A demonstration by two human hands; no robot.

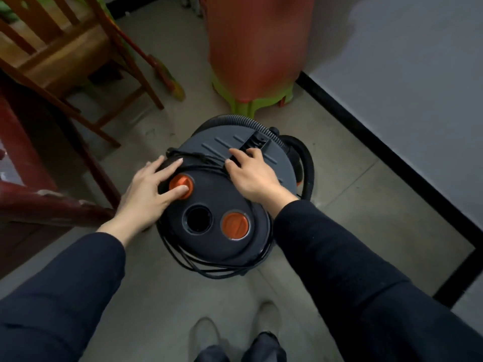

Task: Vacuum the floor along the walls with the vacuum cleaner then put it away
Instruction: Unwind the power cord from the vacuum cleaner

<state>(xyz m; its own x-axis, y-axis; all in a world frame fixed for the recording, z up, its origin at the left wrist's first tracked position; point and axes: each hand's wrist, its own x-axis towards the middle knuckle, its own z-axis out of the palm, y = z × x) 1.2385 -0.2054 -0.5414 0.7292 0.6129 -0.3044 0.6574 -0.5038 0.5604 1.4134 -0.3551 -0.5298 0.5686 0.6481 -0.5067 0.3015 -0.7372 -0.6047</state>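
A round black vacuum cleaner (217, 231) stands on the grey floor (339, 205) at the centre of the frame, its cord (209, 274) looped round the body; the left grip (149, 194), a bare hand, lies flat and open on the lid, thumb touching an orange cap (180, 180); the right grip (251, 176) curls its fingers round the black handle (257, 142) towards the lid's far edge. A wooden chair (65, 48) fills the upper left.

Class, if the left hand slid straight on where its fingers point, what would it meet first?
Probably the black cord across the vacuum cleaner, just beyond the left hand; the right hand lies further on.
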